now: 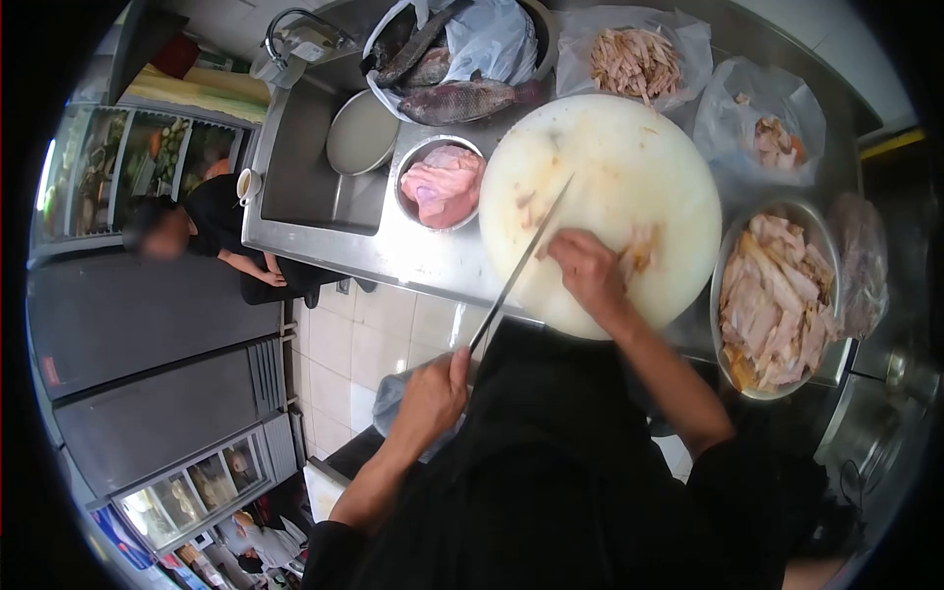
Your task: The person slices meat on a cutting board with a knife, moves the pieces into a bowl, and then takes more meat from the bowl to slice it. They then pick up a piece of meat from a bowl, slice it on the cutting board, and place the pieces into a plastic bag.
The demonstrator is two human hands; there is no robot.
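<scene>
My left hand [433,393] grips the handle of a long thin knife [521,261]. Its blade slants up over the near edge of a round white cutting board [610,157]. My right hand [588,270] rests on the board's near side, fingers pressing a small pale piece of meat [641,251]. The knife's tip lies just left of that hand, and the blade does not touch the meat.
A metal bowl of sliced meat [777,295] stands right of the board, a bowl of pink raw meat [444,185] left of it. Whole fish [462,100] and bags of meat strips [634,61] lie behind. A sink [315,177] holds an empty bowl [361,133]. Another person [187,226] is at far left.
</scene>
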